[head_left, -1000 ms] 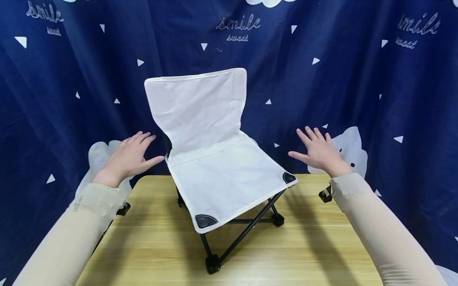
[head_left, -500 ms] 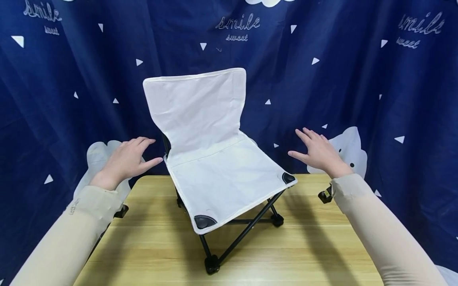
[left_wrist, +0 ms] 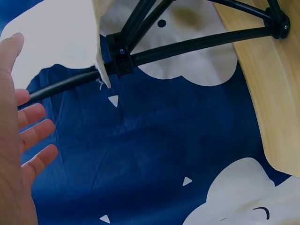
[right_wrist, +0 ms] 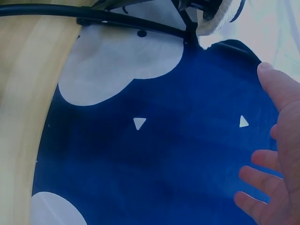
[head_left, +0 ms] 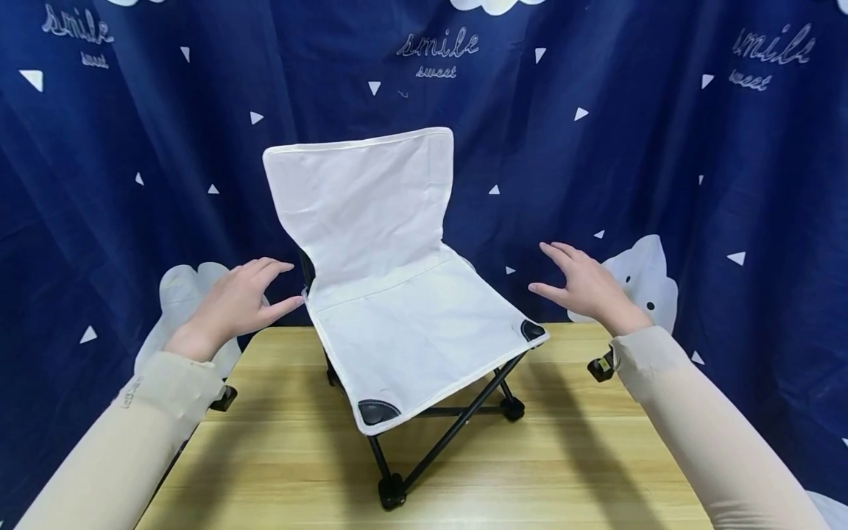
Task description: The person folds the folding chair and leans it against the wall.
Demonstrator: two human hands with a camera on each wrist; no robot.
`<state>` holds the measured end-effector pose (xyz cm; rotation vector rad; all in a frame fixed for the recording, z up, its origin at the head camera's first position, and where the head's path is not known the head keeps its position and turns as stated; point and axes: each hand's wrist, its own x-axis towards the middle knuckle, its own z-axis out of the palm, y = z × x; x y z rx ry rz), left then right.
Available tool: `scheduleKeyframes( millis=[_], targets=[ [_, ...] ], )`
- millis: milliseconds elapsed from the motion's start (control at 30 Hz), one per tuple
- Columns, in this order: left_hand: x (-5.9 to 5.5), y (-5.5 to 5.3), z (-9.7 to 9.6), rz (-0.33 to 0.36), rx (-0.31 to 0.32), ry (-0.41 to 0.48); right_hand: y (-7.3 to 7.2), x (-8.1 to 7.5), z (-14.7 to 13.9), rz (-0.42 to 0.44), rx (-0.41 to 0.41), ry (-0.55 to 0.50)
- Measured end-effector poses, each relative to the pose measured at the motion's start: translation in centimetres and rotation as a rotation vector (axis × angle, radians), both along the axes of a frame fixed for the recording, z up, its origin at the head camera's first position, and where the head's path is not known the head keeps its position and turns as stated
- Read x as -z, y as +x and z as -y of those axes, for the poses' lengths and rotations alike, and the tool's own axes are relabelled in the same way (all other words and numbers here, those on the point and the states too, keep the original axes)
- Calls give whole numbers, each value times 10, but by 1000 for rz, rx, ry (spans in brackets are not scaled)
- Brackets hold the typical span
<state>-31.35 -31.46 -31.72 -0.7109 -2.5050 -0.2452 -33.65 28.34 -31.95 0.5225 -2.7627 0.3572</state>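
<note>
Dark-blue patterned curtain behind wooden table

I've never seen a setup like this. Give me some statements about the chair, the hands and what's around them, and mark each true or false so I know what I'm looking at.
1. The white chair stands on the wooden table. True.
2. Both hands lie flat on the tabletop. False: the left hand and the right hand are raised, one on either side of the chair.
3. The chair's legs are white. False: they are black.
4. The seat's two front corners have dark patches. True.
5. The curtain behind is plain red. False: it is dark blue, with white triangles and the word "smile".
</note>
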Motion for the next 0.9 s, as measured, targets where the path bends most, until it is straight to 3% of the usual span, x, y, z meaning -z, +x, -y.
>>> scheduleKeyframes(
  millis=[233, 900],
  targets=[
    [-3, 5, -11, -66, 76, 2, 4, 0, 5, -37, -29, -9],
    [-5, 15, -40, -98, 211, -24, 16, 4, 11, -124, -105, -72]
  ],
)
